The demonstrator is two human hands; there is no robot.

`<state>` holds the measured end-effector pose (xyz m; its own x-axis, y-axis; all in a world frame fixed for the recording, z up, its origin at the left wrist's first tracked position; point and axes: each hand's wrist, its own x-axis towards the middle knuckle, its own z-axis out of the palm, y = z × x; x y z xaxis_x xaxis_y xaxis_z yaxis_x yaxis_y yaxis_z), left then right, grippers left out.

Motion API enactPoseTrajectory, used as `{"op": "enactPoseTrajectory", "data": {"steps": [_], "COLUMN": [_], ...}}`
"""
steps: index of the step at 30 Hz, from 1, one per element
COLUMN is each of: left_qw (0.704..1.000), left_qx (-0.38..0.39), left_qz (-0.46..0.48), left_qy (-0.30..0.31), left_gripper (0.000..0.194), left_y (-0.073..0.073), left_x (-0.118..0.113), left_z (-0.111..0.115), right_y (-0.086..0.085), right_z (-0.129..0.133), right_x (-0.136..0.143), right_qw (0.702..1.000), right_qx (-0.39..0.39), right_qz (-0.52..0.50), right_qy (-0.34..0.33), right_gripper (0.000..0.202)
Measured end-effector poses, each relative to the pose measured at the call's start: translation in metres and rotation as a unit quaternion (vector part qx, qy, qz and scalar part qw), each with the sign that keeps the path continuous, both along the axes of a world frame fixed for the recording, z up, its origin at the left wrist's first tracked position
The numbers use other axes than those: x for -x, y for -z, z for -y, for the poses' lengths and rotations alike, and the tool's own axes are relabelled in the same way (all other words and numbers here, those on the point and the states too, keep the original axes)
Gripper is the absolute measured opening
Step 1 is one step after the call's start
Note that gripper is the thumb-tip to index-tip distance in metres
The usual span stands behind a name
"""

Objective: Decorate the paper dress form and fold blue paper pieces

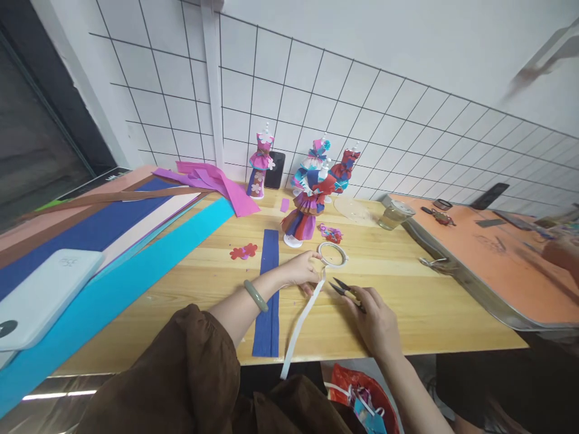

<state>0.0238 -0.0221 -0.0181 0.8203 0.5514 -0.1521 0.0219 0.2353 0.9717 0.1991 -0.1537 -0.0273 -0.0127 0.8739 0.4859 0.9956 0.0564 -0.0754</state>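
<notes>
My left hand [304, 270], with a green bangle at the wrist, has its fingers closed at the upper end of a white tape strip [301, 322], beside the tape roll [333, 254]. The strip runs down past the table's front edge. In my right hand [377, 319] are small black scissors [346, 290], their parted tips pointing at the strip. A dark blue paper strip [266, 313] lies under my left forearm. Red flower shapes [244, 251] lie left of it. Small dressed figures [301, 223] stand behind my left hand.
Colored paper sheets [181, 238] and a white power bank [49, 295] cover the left side. A glass cup [394, 214] stands at the right, beside an orange-topped table [506, 271] where another person's hand [563, 253] shows. A red bag [362, 386] is below the front edge.
</notes>
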Motion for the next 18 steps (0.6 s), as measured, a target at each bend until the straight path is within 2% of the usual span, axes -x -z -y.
{"op": "enactPoseTrajectory", "data": {"steps": [3, 6, 8, 9, 10, 11, 12, 13, 16, 18], "left_qw": [1.000, 0.998, 0.996, 0.994, 0.993, 0.992, 0.992, 0.992, 0.992, 0.993], "left_qx": [-0.028, -0.067, -0.093, -0.104, -0.112, -0.117, -0.119, -0.120, -0.114, -0.108], "left_qz": [0.001, -0.003, -0.012, -0.016, -0.019, -0.021, -0.021, -0.021, -0.020, -0.017], "left_qy": [0.005, 0.002, -0.009, -0.017, -0.024, -0.030, -0.035, -0.038, -0.040, -0.045], "left_gripper": [0.062, 0.056, 0.054, 0.053, 0.052, 0.051, 0.050, 0.050, 0.051, 0.052], "left_y": [0.001, 0.001, 0.000, 0.000, 0.000, 0.000, 0.000, 0.000, 0.000, 0.001], "left_x": [0.000, 0.001, 0.002, 0.003, 0.003, 0.003, 0.004, 0.003, 0.003, 0.002], "left_z": [0.002, 0.003, 0.003, 0.003, 0.002, 0.001, 0.001, 0.000, -0.001, -0.001], "right_y": [0.003, 0.002, 0.000, 0.001, 0.002, 0.006, 0.011, 0.018, 0.046, 0.067], "right_z": [-0.005, -0.006, 0.004, 0.013, 0.024, 0.037, 0.050, 0.062, 0.081, 0.075], "right_x": [-0.018, -0.029, -0.023, -0.014, -0.001, 0.016, 0.035, 0.056, 0.114, 0.140], "right_qw": [0.996, 0.997, 0.996, 0.995, 0.990, 0.975, 0.948, 0.933, 0.894, 0.882], "right_qx": [0.029, -0.007, -0.077, -0.100, -0.109, -0.063, -0.004, 0.030, 0.119, 0.272], "right_qz": [0.000, 0.013, 0.009, -0.006, -0.036, -0.063, -0.091, -0.094, -0.102, -0.140], "right_qy": [0.080, 0.082, 0.036, -0.011, -0.087, -0.202, -0.304, -0.345, -0.420, -0.358], "right_gripper": [0.031, 0.031, 0.027, 0.024, 0.020, 0.019, 0.019, 0.017, 0.016, 0.029]}}
